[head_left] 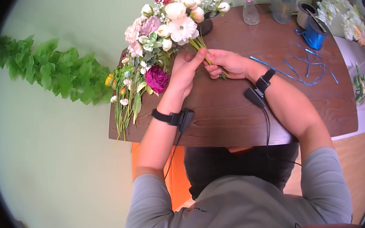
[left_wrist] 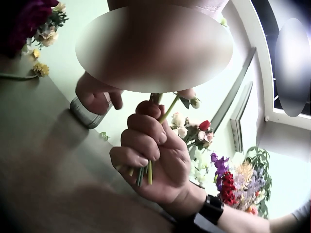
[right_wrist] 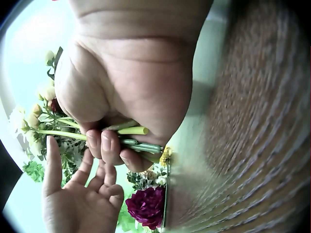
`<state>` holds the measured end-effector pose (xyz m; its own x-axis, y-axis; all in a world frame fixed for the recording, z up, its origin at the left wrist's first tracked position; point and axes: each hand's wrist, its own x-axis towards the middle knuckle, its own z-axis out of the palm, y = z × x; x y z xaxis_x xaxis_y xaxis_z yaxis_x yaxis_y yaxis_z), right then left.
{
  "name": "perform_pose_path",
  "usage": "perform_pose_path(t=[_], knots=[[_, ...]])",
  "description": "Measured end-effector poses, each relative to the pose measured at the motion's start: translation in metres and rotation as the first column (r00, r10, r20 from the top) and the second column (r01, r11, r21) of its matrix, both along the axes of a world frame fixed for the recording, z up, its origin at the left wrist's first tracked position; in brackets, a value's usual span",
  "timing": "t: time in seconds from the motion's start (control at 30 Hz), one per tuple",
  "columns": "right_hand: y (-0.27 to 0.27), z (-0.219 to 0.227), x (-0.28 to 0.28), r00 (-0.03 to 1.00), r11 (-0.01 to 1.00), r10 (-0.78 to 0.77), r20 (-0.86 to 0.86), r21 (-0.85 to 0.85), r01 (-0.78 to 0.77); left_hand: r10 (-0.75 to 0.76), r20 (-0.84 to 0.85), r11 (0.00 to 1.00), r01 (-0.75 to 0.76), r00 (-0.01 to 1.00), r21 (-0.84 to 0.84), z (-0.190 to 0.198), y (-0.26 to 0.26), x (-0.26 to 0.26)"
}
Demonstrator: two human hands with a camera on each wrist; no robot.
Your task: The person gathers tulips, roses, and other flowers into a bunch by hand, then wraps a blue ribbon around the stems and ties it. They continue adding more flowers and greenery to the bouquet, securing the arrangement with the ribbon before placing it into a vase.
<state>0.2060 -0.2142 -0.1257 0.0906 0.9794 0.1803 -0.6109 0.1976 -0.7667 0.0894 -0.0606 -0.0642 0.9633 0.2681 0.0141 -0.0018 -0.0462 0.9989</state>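
My right hand [head_left: 229, 62] grips the stems of a flower bouquet, fingers curled round them. The cut stem ends [right_wrist: 141, 145] stick out below the fist in the right wrist view. The bouquet [head_left: 175, 11] leans to the upper left, with white, cream, pink and mauve blooms, a dark red one and green leaves. Close beside the stems is my left hand [head_left: 183, 72], its thumb reaching toward them. In the right wrist view the left hand [right_wrist: 80, 204] shows its palm, with fingers spread loosely behind the flowers and holding nothing.
Loose flowers, including a magenta peony [head_left: 157, 79], lie at the table's left edge. A small glass bottle [head_left: 250, 10] and a glass vase [head_left: 283, 3] stand at the back. Right of them are a blue ribbon spool [head_left: 315, 33] and tangled blue ribbon [head_left: 308, 69] on the wooden table [head_left: 235, 117].
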Motion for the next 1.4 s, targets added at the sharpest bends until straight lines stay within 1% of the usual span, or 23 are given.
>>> perform_pose_path(t=[0.03, 0.13, 0.17, 0.27, 0.37, 0.47, 0.5, 0.57, 0.67, 0.7, 0.8, 0.83, 0.93, 0.97, 1.07, 1.13, 1.27, 1.3, 1.33, 1.4], knots=[[0.000, -0.001, 0.000, 1.000, 1.000, 0.022, 0.017, -0.008, -0.022, -0.147, 0.068, 0.983, 0.153, 0.987, -0.103, 0.003, 0.000, 0.001], [0.001, -0.003, 0.002, 0.996, 0.997, 0.079, 0.049, -0.018, -0.078, -0.206, 0.139, 0.954, 0.231, 0.969, -0.192, 0.009, -0.007, 0.004], [0.002, -0.003, 0.002, 0.994, 0.995, 0.095, 0.047, -0.012, -0.094, -0.219, 0.142, 0.943, 0.247, 0.965, -0.222, 0.007, -0.005, 0.008], [-0.001, 0.001, 0.000, 0.994, 0.994, 0.103, 0.036, -0.028, -0.102, -0.139, 0.148, 0.946, 0.176, 0.979, -0.273, -0.001, -0.006, 0.014], [-0.002, 0.001, 0.000, 0.994, 0.994, 0.106, -0.006, -0.018, -0.106, -0.200, 0.169, 0.949, 0.233, 0.965, -0.210, -0.006, -0.001, 0.019], [-0.003, 0.000, 0.001, 0.992, 0.994, 0.103, -0.067, -0.032, -0.105, -0.155, 0.078, 0.980, 0.163, 0.985, -0.113, -0.003, 0.000, 0.019], [-0.003, 0.001, 0.000, 0.991, 0.993, 0.103, -0.088, -0.043, -0.107, -0.164, 0.091, 0.979, 0.173, 0.982, -0.105, -0.004, 0.001, 0.019], [-0.004, 0.004, -0.002, 0.992, 0.994, 0.093, -0.088, -0.058, -0.098, -0.181, 0.122, 0.978, 0.192, 0.976, -0.085, -0.005, 0.003, 0.020], [-0.005, 0.009, -0.004, 0.994, 0.993, 0.099, -0.056, -0.061, -0.102, -0.160, 0.081, 0.984, 0.166, 0.984, -0.069, -0.002, 0.002, 0.018], [-0.007, 0.012, -0.005, 0.994, 0.993, 0.102, -0.042, -0.060, -0.105, -0.137, 0.085, 0.989, 0.141, 0.987, -0.038, -0.001, 0.001, 0.017], [-0.008, 0.014, -0.006, 0.992, 0.990, 0.125, 0.002, -0.062, -0.124, -0.094, -0.002, 0.995, 0.094, 0.996, -0.014, 0.006, -0.003, 0.012], [-0.008, 0.013, -0.006, 0.991, 0.990, 0.132, 0.018, -0.062, -0.130, -0.118, 0.011, 0.992, 0.118, 0.993, -0.040, 0.003, -0.002, 0.013], [-0.006, 0.009, -0.003, 0.988, 0.985, 0.153, 0.013, -0.085, -0.151, -0.109, 0.067, 0.993, 0.112, 0.992, -0.048, 0.001, -0.006, 0.012], [-0.005, 0.006, -0.002, 0.987, 0.985, 0.160, 0.003, -0.072, -0.159, -0.132, 0.081, 0.989, 0.137, 0.988, -0.053, -0.001, -0.005, 0.012], [-0.001, -0.002, 0.002, 0.985, 0.984, 0.171, -0.019, -0.040, -0.171, -0.156, 0.063, 0.986, 0.160, 0.986, -0.051, -0.001, -0.001, 0.011], [-0.001, -0.003, 0.003, 0.986, 0.986, 0.165, -0.025, -0.025, -0.166, -0.152, 0.053, 0.988, 0.153, 0.987, -0.013, 0.000, 0.000, 0.008], [-0.003, -0.002, 0.003, 0.995, 0.996, 0.091, -0.050, -0.012, -0.091, -0.179, 0.063, 0.980, 0.172, 0.982, 0.096, 0.001, 0.005, -0.003], [-0.004, 0.000, 0.002, 0.995, 0.997, 0.073, -0.061, -0.011, -0.074, -0.245, 0.056, 0.964, 0.237, 0.968, 0.121, 0.003, 0.010, -0.008], [-0.005, 0.002, 0.001, 0.996, 0.998, 0.055, -0.074, -0.009, -0.056, -0.243, 0.033, 0.959, 0.235, 0.970, 0.159, 0.004, 0.015, -0.015], [-0.004, 0.002, 0.002, 0.997, 0.998, 0.055, -0.046, 0.007, -0.055, -0.234, -0.015, 0.944, 0.231, 0.972, 0.236, 0.007, 0.026, -0.031]])
